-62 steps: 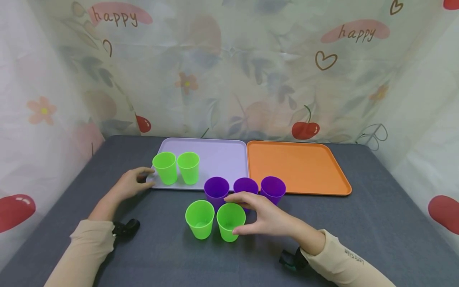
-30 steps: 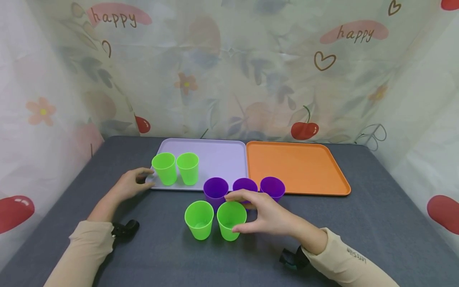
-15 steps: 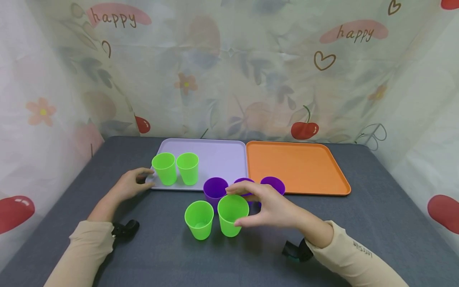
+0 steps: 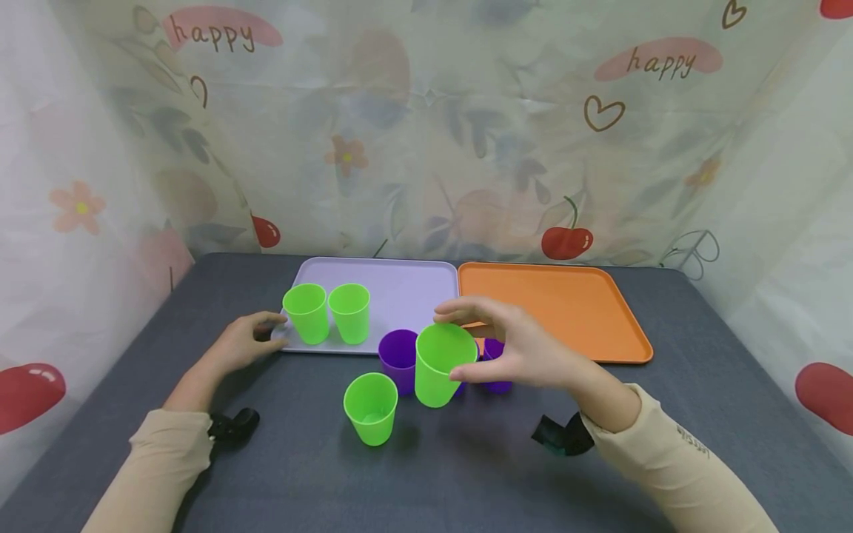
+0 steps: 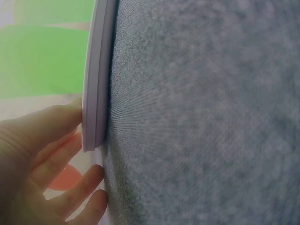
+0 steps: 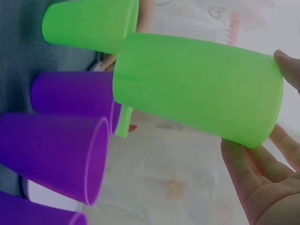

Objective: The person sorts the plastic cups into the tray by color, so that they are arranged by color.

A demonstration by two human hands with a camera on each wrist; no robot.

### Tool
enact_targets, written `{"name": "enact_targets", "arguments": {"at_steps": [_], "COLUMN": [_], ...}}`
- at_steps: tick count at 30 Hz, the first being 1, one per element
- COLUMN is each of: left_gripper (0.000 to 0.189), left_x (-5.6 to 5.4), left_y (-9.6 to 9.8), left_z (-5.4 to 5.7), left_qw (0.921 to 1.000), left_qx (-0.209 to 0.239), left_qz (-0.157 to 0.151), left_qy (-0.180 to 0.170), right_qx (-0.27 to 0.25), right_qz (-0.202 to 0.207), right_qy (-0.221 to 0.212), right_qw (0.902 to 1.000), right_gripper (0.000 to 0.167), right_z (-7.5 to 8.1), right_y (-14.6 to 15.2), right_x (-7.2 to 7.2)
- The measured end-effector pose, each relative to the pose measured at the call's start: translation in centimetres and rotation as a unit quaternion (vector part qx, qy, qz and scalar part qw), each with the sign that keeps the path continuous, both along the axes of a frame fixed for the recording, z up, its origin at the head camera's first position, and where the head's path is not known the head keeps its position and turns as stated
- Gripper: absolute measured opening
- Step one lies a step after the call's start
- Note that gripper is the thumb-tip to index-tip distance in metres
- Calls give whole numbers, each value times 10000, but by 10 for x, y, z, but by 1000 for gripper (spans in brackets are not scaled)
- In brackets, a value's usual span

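My right hand (image 4: 516, 344) grips a green cup (image 4: 436, 366) by its rim, thumb on the near side and fingers on the far side. The cup is lifted, tilted slightly, and overlaps the purple cups in the head view; in the right wrist view the green cup (image 6: 194, 89) is held above several standing cups. At the near left corner of the lavender tray (image 4: 413, 296), my left hand (image 4: 243, 342) holds the edge between thumb and fingers. The left wrist view has the thumb (image 5: 51, 122) right at the tray rim (image 5: 97, 84). Two green cups (image 4: 308, 314) stand upright on that tray.
Another green cup (image 4: 370, 411) stands on the dark tablecloth near the front. A purple cup (image 4: 397, 359) is just behind it, and more purple cups are partly hidden by my right hand. An orange tray (image 4: 566, 311) adjoins the lavender one. A patterned curtain (image 4: 426, 148) hangs behind.
My right hand has lifted the green cup from the table, raising it away from me and slightly right, past the front green cup. My left hand has stayed at the tray corner.
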State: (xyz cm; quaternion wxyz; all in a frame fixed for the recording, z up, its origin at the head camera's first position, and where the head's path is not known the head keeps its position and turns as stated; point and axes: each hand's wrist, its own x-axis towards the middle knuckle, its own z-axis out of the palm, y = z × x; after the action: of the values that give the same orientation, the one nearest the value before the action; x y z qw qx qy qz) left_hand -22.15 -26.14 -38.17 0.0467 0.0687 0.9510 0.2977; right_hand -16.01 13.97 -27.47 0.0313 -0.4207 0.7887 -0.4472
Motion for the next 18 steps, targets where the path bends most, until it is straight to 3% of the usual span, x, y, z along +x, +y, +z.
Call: {"name": "enact_targets", "arguments": {"at_steps": [18], "left_gripper": [48], "left_x": [0], "left_y": [0], "left_z": [0], "left_qw": [10000], "left_qx": [-4], "left_qz": [18], "left_qy": [1], "right_qx": [-49], "right_qz": [-280], "right_qy": [-69], "right_qw": [9996], "right_gripper": [59], "right_z": [24], "right_y": [6], "right_x": [-19]}}
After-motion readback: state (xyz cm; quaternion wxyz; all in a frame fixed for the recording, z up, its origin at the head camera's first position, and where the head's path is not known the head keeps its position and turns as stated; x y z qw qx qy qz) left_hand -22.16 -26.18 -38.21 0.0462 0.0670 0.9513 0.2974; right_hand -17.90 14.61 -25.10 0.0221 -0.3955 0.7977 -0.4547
